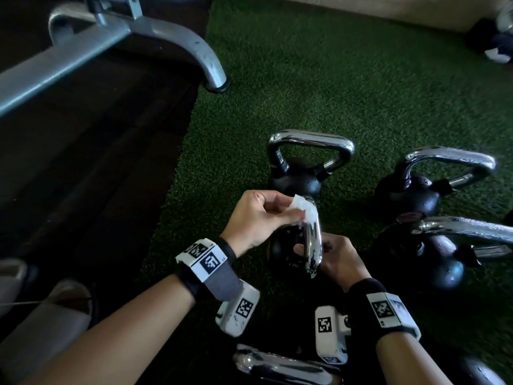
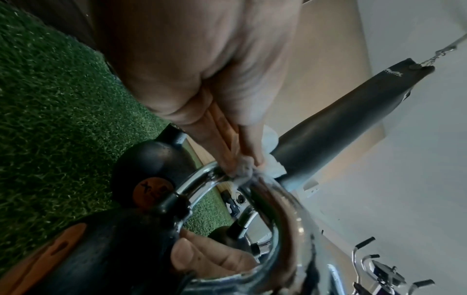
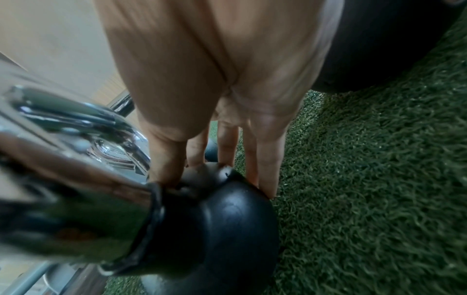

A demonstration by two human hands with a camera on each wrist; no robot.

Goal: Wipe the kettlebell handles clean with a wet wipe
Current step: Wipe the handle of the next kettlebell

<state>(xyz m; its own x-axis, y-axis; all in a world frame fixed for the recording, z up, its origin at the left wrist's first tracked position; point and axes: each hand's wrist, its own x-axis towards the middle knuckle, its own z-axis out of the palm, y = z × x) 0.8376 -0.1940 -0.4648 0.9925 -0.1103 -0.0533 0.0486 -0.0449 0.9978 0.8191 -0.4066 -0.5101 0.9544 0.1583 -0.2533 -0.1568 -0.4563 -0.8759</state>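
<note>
Our left hand (image 1: 258, 218) pinches the wet wipe (image 1: 306, 208) onto the upper end of the chrome handle (image 1: 313, 245), centre frame. That bar runs almost straight down the picture, so the stroke, we judge, travels downward toward our right hand (image 1: 340, 259), whose thumb and fingers clasp the kettlebell (image 3: 227, 219) at the handle's base.

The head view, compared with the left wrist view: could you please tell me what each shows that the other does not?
Only the head view shows the grey bench frame and the marker bands on both wrists. Only the left wrist view shows a hanging black punching bag and what look like machine handlebars. Both show the left hand pinching the wet wipe against the chrome handle, the right hand gripping that kettlebell, and green turf.
</note>
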